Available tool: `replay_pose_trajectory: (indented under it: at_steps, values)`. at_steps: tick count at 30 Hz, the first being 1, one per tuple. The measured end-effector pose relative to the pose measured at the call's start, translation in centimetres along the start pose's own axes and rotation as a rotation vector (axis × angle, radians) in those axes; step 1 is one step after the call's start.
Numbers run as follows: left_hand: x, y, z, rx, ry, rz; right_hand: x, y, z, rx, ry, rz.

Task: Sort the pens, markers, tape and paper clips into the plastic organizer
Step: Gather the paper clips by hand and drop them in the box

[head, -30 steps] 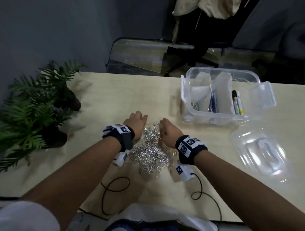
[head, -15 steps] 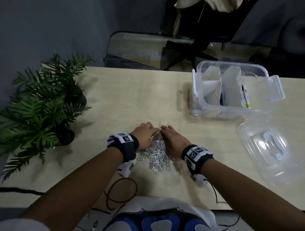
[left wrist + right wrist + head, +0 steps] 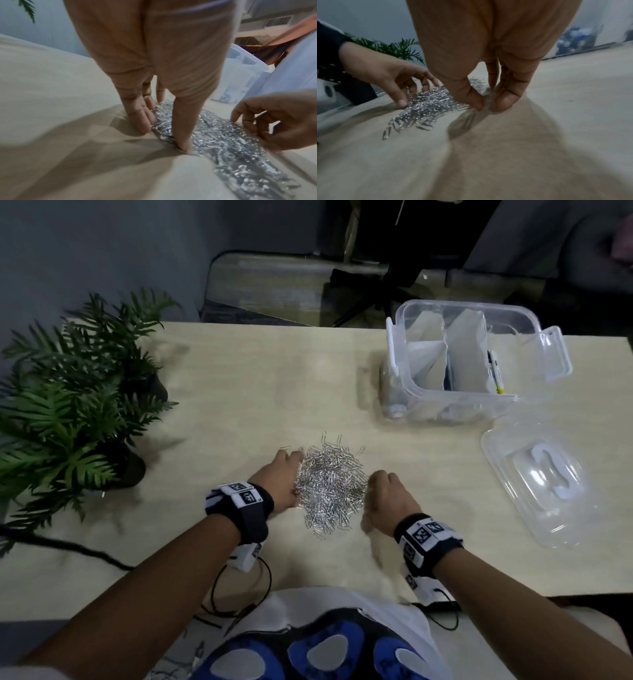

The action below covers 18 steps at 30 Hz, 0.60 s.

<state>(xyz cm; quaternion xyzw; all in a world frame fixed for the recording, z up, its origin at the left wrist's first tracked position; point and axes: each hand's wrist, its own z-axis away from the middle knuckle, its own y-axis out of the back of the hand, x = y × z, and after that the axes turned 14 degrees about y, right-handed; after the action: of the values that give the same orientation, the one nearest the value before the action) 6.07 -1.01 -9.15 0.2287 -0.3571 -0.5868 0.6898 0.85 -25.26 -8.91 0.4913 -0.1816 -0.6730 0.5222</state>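
Observation:
A heap of silver paper clips (image 3: 329,484) lies on the light wooden table (image 3: 239,392). My left hand (image 3: 289,465) rests against the heap's left edge. In the left wrist view its fingers (image 3: 137,116) lie straight on the table and the thumb dips into the paper clips (image 3: 223,142). My right hand (image 3: 375,479) sits at the heap's right edge with curled fingers. Seen from the right wrist, my right hand (image 3: 486,102) pinches a few paper clips (image 3: 426,108) between thumb and fingers. The clear plastic organizer (image 3: 407,392) stands open at the far right, a pen (image 3: 495,371) inside.
The organizer's clear lid (image 3: 541,481) lies on the table to the right of the heap. Potted ferns (image 3: 68,405) fill the table's left side. A black cable (image 3: 68,546) runs along the near left edge. An office chair base (image 3: 387,292) stands beyond the table.
Half a second ago both hands met over the far side of the heap. They have since drawn apart to its left and right edges, uncovering the clips.

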Motion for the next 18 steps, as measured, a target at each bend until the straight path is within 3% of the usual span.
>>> replay_pose_trajectory:
  at_steps: [5, 9, 14, 18]
  values:
    - [2.6, -0.6, -0.3, 0.030, -0.011, 0.141, -2.3, -0.2, -1.8, 0.076, 0.060, -0.072]
    - [2.4, -0.7, -0.1, 0.158, 0.039, 0.179, -3.0, 0.2, -3.0, 0.179, 0.107, -0.073]
    - [3.8, -1.5, -0.3, 0.180, 0.081, 0.148, -3.7, 0.4, -4.0, 0.050, 0.132, 0.161]
    - [4.7, -1.4, -0.6, 0.186, 0.051, 0.149, -4.4, 0.5, -4.6, 0.085, 0.160, 0.124]
